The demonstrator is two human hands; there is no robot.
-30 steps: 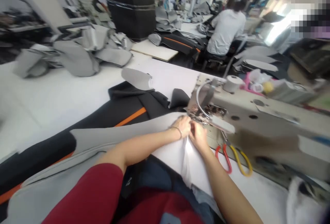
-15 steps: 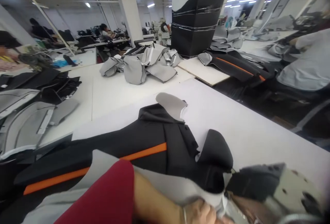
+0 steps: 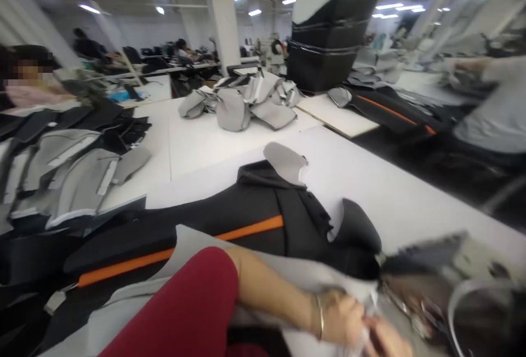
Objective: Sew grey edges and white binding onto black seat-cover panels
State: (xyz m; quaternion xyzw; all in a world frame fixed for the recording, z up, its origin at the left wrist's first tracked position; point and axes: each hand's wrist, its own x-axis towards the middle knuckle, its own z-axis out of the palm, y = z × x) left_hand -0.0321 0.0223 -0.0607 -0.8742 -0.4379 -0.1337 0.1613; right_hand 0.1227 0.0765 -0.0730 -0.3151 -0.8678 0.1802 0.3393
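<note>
A large black fabric piece (image 3: 246, 203) with an orange stripe (image 3: 250, 228) and grey backing lies across the table in front of me. My left hand (image 3: 343, 316), with a bangle at the wrist, is closed on the piece's grey edge at the lower right. Close against it, my right hand (image 3: 388, 338) has its fingers pinched at the same edge; it is blurred and partly cut off by the frame. Both hands are just left of a sewing machine (image 3: 476, 258), which is smeared by motion. The piece's edge between the fingers is only partly visible.
Stacked grey and black fabric pieces (image 3: 82, 171) lie to the left. A heap of grey pieces (image 3: 234, 108) sits further back, before a pillar wrapped in black (image 3: 329, 45). A person in a light shirt (image 3: 493, 110) is at the right, another person (image 3: 36, 80) at the far left.
The view has swung left and tilted, so the scene sits further right. My hands show more fully, and my right hand has come into clearer view beside the left.
</note>
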